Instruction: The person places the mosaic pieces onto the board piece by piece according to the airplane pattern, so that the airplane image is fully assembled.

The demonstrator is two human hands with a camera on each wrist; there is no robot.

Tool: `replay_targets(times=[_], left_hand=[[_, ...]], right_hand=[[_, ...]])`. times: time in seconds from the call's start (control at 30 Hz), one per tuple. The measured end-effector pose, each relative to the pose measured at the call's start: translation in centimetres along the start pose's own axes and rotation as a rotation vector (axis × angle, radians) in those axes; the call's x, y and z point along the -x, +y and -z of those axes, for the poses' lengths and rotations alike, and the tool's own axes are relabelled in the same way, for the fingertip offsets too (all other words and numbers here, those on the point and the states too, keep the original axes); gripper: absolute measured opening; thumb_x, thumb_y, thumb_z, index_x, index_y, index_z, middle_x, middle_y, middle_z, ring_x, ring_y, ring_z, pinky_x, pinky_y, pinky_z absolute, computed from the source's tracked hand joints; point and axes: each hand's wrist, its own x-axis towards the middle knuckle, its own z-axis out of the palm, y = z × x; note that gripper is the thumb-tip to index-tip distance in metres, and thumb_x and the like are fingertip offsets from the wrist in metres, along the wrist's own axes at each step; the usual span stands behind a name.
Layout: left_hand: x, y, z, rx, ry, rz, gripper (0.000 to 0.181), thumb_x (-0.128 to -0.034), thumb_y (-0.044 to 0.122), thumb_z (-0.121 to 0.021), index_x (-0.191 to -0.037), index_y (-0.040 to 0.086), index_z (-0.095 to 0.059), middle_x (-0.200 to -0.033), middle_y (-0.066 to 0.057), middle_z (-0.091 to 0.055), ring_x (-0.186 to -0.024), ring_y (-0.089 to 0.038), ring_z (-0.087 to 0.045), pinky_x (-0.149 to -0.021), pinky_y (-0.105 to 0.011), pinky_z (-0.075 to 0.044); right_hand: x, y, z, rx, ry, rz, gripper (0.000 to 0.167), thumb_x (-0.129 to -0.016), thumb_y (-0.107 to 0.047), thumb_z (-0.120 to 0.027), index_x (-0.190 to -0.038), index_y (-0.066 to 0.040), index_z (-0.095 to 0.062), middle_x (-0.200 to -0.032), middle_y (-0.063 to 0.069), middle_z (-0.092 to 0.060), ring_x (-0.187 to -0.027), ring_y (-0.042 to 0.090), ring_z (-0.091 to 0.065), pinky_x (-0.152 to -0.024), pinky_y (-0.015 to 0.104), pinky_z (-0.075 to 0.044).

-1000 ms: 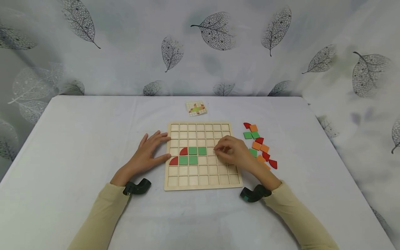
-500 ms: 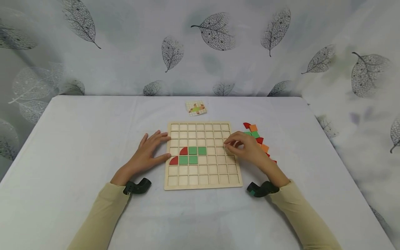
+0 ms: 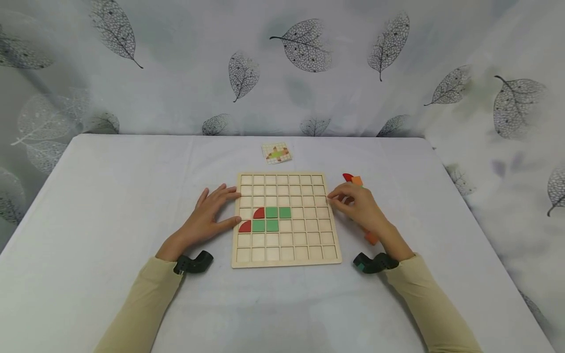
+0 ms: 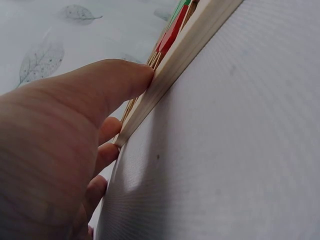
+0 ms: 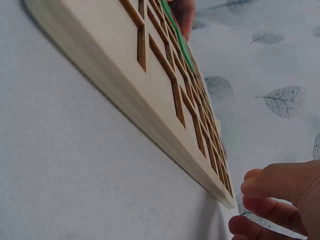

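A wooden grid board (image 3: 287, 264) lies on the white table. Several green square tiles (image 3: 272, 213) and two red quarter-round tiles (image 3: 259, 213) sit in cells on its left half. My left hand (image 3: 209, 215) rests against the board's left edge, fingers spread, and the left wrist view shows the thumb (image 4: 130, 80) touching the rim. Beside the right edge hovers my right hand (image 3: 359, 203), fingers loosely bent. Nothing shows between its fingertips in the right wrist view. That hand hides most of the loose tiles; a red one (image 3: 347, 177) and an orange one (image 3: 357, 180) peek out beyond it.
Behind the board lies a small pattern card (image 3: 276, 153) printed with a coloured figure on a grid. Another orange tile (image 3: 372, 239) shows below my right wrist. A leaf-print cloth (image 3: 176, 73) hangs behind the table.
My right hand has moved right, from over the board's cells to beside its right edge, covering more of the loose tiles. The left hand and the tiles on the board stay put.
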Motion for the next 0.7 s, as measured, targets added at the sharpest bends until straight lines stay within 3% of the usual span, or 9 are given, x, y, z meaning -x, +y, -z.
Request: replay_targets(times=[0.47,0.7], left_hand=[[0.0,0.0,0.1,0.002,-0.006,0.007,0.060,-0.0884,0.031,-0.072,-0.140,0.010,-0.049,-0.151,-0.012,-0.040,-0.148,-0.031,-0.018,-0.119,-0.053,0.004],[0.0,0.2,0.1,0.004,-0.005,0.005,0.060,-0.0883,0.031,-0.072,-0.140,0.011,-0.049,-0.151,-0.012,-0.040,-0.148,-0.031,-0.018,-0.119,-0.053,0.004]], right_hand=[[0.4,1.3,0.6,0.053,0.097,-0.115,0.012,-0.086,0.003,-0.069,-0.097,-0.001,-0.073,-0.097,0.012,-0.064,-0.080,0.021,-0.059,-0.065,0.018,-0.047],[0.3,1.9,0.8,0.068,0.101,-0.183,0.016,-0.087,0.001,-0.069,-0.102,0.001,-0.071,-0.111,0.020,-0.060,-0.086,0.029,-0.058,-0.069,0.023,-0.046]])
